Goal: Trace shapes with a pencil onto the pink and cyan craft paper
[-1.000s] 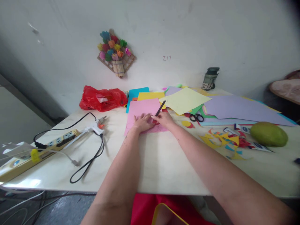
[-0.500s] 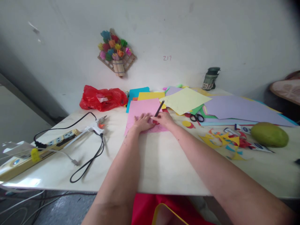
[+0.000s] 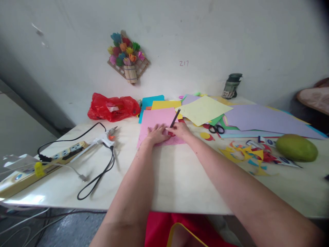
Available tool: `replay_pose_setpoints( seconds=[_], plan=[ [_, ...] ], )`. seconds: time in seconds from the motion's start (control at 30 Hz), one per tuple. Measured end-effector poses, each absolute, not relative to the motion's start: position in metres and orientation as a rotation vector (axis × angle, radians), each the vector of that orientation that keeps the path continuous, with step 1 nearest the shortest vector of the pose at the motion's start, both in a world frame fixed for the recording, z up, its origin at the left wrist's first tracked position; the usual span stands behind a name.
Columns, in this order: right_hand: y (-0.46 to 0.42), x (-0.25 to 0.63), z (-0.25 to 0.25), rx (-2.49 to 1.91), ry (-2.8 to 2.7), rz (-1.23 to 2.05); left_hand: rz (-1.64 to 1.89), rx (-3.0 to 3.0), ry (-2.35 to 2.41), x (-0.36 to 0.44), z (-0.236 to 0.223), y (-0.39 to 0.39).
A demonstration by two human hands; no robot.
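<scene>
A pink sheet of paper [image 3: 159, 116] lies on the table in front of me, with faint drawn outlines along its near edge. My left hand [image 3: 157, 134] rests flat on it, fingers spread. My right hand [image 3: 180, 131] grips a dark pencil [image 3: 175, 118], which leans up and to the right; its tip is hidden by the fingers. Under the right fingers a small red piece [image 3: 171, 134] shows on the pink paper, mostly covered by the hands. Right of the hand lie a yellow paper circle [image 3: 205, 136] and black-handled scissors [image 3: 216, 129].
Coloured sheets [image 3: 252, 118] spread along the back right. Paper scraps [image 3: 241, 153], glue tubes [image 3: 288, 161] and a green fruit [image 3: 296, 148] lie at right. A glue gun [image 3: 109, 138], its looped cord and a power strip [image 3: 64, 154] occupy the left, below a red plastic bag [image 3: 113, 108].
Both hands keep nearly the same place on the pink paper. The pencil's upper end has shifted very slightly; the whole view has moved a little.
</scene>
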State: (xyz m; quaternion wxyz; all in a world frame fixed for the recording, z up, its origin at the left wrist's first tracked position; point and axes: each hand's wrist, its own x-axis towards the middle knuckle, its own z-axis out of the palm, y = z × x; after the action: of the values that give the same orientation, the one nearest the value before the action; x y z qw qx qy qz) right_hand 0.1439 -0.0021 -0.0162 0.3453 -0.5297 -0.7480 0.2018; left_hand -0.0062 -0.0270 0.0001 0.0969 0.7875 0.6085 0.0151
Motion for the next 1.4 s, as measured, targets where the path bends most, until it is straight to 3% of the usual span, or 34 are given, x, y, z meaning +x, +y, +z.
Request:
replay_pose_setpoints(
  seconds=[0.7, 1.4],
  plan=[
    [-0.001, 0.144, -0.016, -1.401, -1.914, 0.453, 0.004, 2.330, 1.843, -0.004, 0.006, -0.031],
    [0.000, 0.143, -0.016, -1.413, -1.901, 0.464, 0.206, 2.286, 2.019, 0.003, -0.008, -0.025]
  ],
)
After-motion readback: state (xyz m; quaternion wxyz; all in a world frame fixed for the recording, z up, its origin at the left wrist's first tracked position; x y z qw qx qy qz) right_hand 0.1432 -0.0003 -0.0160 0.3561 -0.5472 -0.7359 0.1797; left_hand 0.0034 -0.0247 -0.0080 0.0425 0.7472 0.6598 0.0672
